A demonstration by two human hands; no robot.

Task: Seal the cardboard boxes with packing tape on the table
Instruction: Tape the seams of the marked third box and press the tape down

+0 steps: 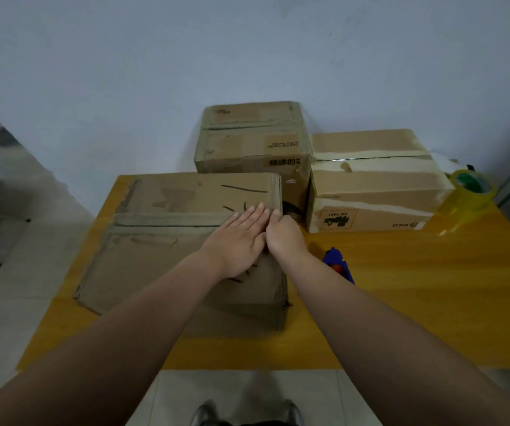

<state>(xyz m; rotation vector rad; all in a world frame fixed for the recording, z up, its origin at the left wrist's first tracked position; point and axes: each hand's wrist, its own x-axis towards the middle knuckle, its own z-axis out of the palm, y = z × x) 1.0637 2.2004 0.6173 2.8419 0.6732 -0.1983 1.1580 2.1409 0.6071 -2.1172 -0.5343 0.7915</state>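
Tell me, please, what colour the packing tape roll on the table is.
The tape roll is yellow with a green core, clearest in the head view.

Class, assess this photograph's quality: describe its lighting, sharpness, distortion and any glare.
Head view: dim, bluish, even light with faint shadows; soft throughout, print on the right box fuzzy; wide-angle lens splays the table edges; a small glint on that box's tape strip.
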